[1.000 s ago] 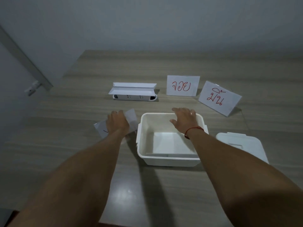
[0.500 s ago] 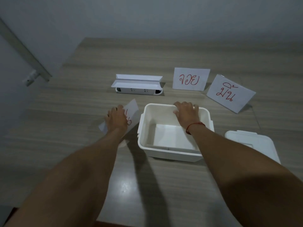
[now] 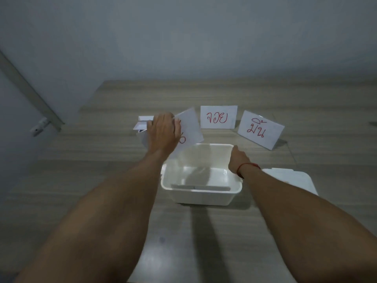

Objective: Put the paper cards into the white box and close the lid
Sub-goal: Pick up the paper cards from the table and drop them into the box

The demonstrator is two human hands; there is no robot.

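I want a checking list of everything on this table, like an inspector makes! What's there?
Surface: brown wood-grain table, glossy near the camera.
Job's things: open white plastic box; white plastic lid off, lying to its right; two white paper cards with red writing standing behind the box.
Clutter: folded white object, partly hidden by the left hand.
Grips: left hand holds a third white paper card above the box's far left corner; right hand rests on the box's right rim.
Cables: nothing seen.
Surroundings: grey wall.
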